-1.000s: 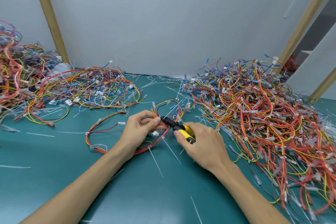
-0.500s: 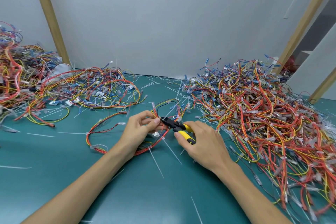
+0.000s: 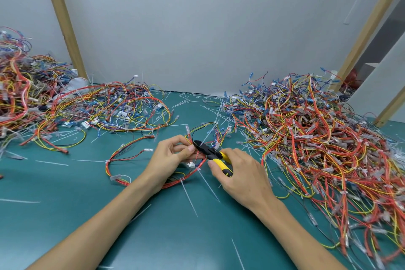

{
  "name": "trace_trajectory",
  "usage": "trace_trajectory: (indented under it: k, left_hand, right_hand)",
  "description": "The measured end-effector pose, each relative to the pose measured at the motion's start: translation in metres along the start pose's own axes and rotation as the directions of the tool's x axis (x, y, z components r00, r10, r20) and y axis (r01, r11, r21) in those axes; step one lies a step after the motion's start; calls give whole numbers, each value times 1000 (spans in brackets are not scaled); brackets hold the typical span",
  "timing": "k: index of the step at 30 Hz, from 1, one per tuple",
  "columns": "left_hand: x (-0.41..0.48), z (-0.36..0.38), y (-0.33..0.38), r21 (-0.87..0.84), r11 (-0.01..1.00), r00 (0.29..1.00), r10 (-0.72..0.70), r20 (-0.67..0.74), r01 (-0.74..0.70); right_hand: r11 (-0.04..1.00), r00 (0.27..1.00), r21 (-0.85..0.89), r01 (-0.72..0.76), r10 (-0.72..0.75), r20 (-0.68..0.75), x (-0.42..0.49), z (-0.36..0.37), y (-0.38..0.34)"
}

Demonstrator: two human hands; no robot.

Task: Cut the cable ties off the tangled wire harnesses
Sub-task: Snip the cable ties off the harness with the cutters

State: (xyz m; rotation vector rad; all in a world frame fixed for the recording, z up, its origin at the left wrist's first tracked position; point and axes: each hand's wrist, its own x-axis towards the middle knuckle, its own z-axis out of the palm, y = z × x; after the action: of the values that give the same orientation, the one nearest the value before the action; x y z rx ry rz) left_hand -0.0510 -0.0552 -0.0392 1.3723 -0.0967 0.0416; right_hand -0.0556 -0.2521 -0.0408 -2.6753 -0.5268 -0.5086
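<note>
Red-yellow harness (image 3: 190, 176) between left fingers (image 3: 186, 149), yellow-handled cutters (image 3: 210, 151) alongside.

Left hand (image 3: 168, 156) and right hand (image 3: 241, 174) curled, close together.

Bare left hand (image 3: 173, 155), right hand (image 3: 243, 173); 2 bare forearms (image 3: 105, 221)

The left hand (image 3: 173, 155) pinches a looped harness (image 3: 190, 174) between thumb and fingers. The right hand (image 3: 241, 173) grips yellow-handled cutters (image 3: 211, 152), black jaws at the wires right by the left fingertips. Just below the grip, white ties (image 3: 188, 195) stick out from the loop. Left of the grip lies a wire pile (image 3: 98, 105), right of it a bigger pile (image 3: 317, 149), on a green table (image 3: 65, 215)
</note>
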Motion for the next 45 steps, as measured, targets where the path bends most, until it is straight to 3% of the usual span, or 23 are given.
trace_trajectory:
  k: [18, 45]
  left_hand:
    - [-2, 2, 3, 23, 999, 999, -35, 10, 34]
    - [-2, 5, 5, 51, 998, 999, -33, -28, 34]
  right_hand:
    - [999, 999, 41, -21, 20, 32, 0, -2, 2]
    - [999, 996, -36, -29, 31, 83, 2, -11, 3]
